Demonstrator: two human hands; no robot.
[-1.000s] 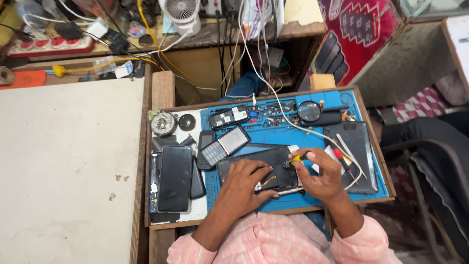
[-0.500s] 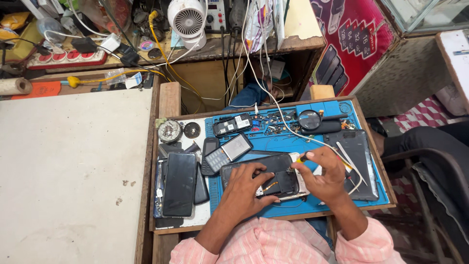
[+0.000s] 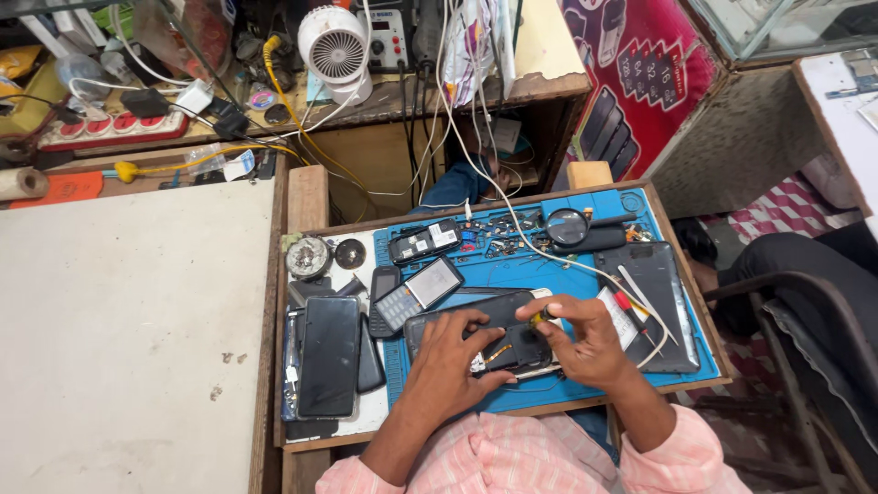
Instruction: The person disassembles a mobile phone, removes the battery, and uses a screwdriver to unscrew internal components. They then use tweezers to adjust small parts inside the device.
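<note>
Noted: dark glass screen (image 3: 329,355) lying flat at tray's left, grey-screened keypad phone (image 3: 416,295) beside it, red poster (image 3: 640,73) with phone pictures upper right, orange label (image 3: 64,187) far left.

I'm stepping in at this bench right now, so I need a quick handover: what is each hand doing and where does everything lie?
Left hand: pressed flat on the opened phone, steadying it on the blue mat.
Right hand: pinching a small yellow-handled screwdriver, tip down on the phone.
Done: back is off, insides exposed.
Nearby: keypad phone to the left, magnifier behind, tweezers to the right.
Left: whether any screws remain cannot be told.
</note>
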